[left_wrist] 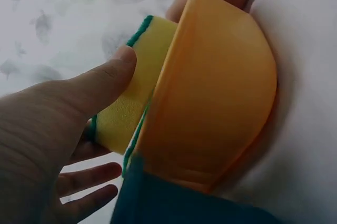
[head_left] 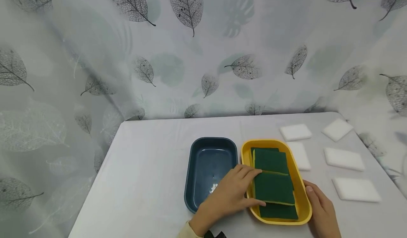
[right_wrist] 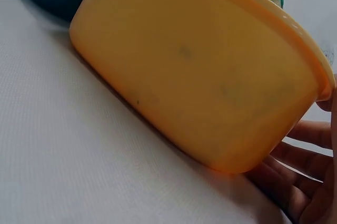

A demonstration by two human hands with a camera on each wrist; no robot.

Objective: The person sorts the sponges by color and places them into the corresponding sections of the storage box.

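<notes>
Several sponges with green scouring faces and yellow foam lie in a yellow tub (head_left: 303, 195). My left hand (head_left: 230, 192) reaches over the tub's left side and holds one sponge (left_wrist: 139, 81) between thumb and fingers. This sponge (head_left: 274, 188) sits on top of others, and in the left wrist view it stands above the tub's rim. The last fingers of that hand are spread apart. At the tub's right side, my right hand (head_left: 322, 209) rests against the outer wall, its fingers (right_wrist: 300, 158) touching near the rim and the bottom corner.
A dark blue tub (head_left: 210, 167) stands left of the yellow one, under my left forearm, with a bare floor showing. Several white sponge blocks (head_left: 356, 189) lie on the white-covered table (head_left: 140, 181) to the right. Behind hangs a leaf-patterned curtain (head_left: 178, 68).
</notes>
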